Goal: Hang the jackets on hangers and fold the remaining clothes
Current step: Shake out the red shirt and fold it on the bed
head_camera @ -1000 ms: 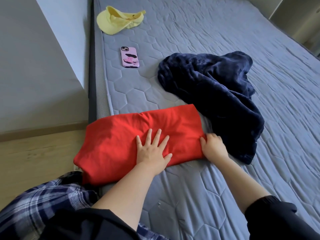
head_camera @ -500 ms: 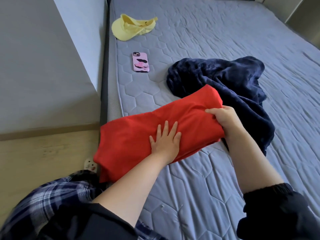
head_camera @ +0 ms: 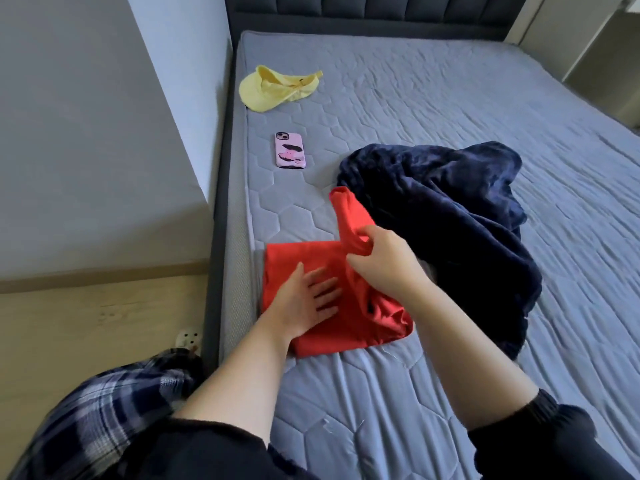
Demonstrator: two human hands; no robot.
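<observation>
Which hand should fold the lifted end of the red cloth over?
Probably the right hand: it grips the lifted end of the red cloth. The left hand lies flat on the cloth, pinning it to the mattress.

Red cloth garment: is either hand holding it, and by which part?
The right hand grips the red cloth garment by its raised right end; the left hand only presses flat on it.

Soft daylight, wide-angle warp, blurred edges

One camera only, worn on the head; it looks forward and down, close over the bed (head_camera: 450, 98).
</observation>
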